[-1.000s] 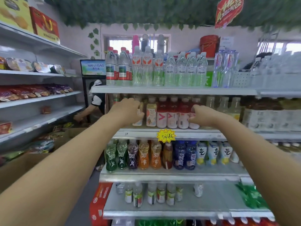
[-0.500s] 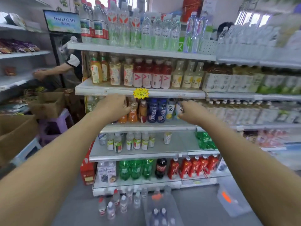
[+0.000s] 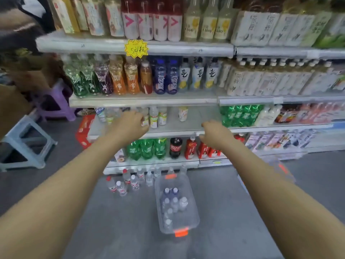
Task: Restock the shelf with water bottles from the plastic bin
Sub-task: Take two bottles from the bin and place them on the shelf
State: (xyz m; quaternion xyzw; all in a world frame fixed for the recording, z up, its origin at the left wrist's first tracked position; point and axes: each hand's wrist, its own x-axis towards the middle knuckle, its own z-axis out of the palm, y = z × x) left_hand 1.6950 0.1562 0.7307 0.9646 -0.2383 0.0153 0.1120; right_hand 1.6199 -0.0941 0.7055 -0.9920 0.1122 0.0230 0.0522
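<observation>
Two hands, left hand [image 3: 130,124] and right hand [image 3: 214,135], hover before the shelf [image 3: 186,127], fingers loosely curled, empty; clear plastic bin [image 3: 193,217] of water bottles [image 3: 171,201] sits on the floor below

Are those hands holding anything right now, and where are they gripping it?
Nothing visible: the left hand and right hand hover loosely curled before the shelf; the water bottles sit in the plastic bin.
</observation>
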